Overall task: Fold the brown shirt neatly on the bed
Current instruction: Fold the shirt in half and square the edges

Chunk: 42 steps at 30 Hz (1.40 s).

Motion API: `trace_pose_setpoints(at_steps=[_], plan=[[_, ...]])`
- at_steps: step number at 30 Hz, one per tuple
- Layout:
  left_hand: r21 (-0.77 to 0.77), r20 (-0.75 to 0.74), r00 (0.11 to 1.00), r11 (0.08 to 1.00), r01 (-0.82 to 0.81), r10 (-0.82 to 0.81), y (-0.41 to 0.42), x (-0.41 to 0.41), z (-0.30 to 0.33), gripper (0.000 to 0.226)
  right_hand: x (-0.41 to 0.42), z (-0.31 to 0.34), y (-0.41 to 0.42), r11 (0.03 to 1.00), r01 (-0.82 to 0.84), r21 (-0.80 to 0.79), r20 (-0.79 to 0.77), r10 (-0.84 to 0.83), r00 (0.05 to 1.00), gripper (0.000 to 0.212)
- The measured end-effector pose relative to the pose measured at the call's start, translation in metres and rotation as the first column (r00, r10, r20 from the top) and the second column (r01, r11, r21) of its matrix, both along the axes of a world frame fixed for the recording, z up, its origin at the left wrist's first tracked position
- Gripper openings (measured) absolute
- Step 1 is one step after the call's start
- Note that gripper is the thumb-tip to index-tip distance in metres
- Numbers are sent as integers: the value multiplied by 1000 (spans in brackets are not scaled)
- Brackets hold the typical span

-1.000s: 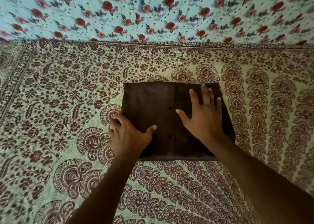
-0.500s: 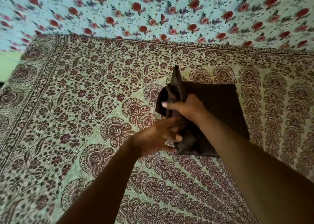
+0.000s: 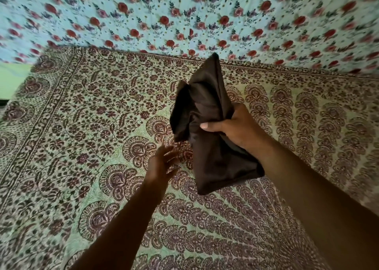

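The brown shirt [image 3: 207, 130] is a folded bundle lifted off the bed, bunched in the middle where my right hand [image 3: 235, 130] grips it. One end points up toward the wall, the other hangs down by my right forearm. My left hand [image 3: 164, 163] hovers to the lower left of the shirt, blurred, fingers spread and holding nothing. It does not touch the shirt.
The bed [image 3: 92, 126] is covered by a green sheet with maroon floral and paisley print. A light-blue cloth with red roses [image 3: 184, 19] hangs behind it. A green wall strip [image 3: 12, 79] shows at the far left edge.
The shirt lay flat under both hands a second ago. My right hand has gathered it and raised it clear of the bed, and my left hand has let go and dropped away.
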<state>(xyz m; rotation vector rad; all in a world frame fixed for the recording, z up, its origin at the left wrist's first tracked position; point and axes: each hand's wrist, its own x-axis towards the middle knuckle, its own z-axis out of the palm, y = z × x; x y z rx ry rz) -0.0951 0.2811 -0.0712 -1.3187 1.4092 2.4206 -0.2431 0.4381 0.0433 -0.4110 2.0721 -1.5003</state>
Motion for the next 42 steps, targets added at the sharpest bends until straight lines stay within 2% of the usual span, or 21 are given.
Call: trace_pose_setpoints(at_steps=[2,4,6,8,11,13,16,21,25,27,31,35,37,42], plan=[[160,-14,991,979,-127,131,-13,14,5,67,22,28,-3,992,-50,-119,11,52,999,39],[270,-40,968,935,-230,250,-30,33,12,74,41,47,-2,972,-71,-223,55,85,995,38],[402,-175,937,891,-211,301,-49,57,21,74,62,63,-1,955,-75,-287,102,108,989,40],[468,-315,909,878,-101,273,-64,84,35,74,81,72,2,937,-65,-344,148,122,981,42],[387,-407,900,922,16,155,-72,124,54,58,113,82,10,919,-32,-392,213,124,969,41],[309,-386,915,951,11,115,-72,151,62,64,133,83,16,917,-19,-399,221,116,968,41],[198,-334,937,980,-34,100,-73,194,74,59,167,81,28,919,-23,-393,233,124,965,36],[16,-322,947,1000,-6,11,-77,264,95,51,229,67,47,928,10,-372,313,115,943,37],[46,-235,971,998,42,-30,-94,327,101,46,286,53,52,929,105,-355,353,29,935,36],[-1,-201,975,996,93,-92,-99,355,103,48,316,45,53,932,152,-329,378,-17,926,38],[-203,-133,972,965,165,-194,-110,408,108,37,380,33,49,952,146,-269,400,-27,916,52],[-402,-98,955,889,219,-280,-129,457,116,33,436,17,37,965,157,-209,428,-54,902,62],[-493,-73,957,844,210,-281,-142,481,120,32,461,7,22,963,165,-215,439,-56,897,62],[-596,29,981,784,172,-193,-188,534,109,29,514,-26,-31,957,196,-213,470,-76,880,74]])
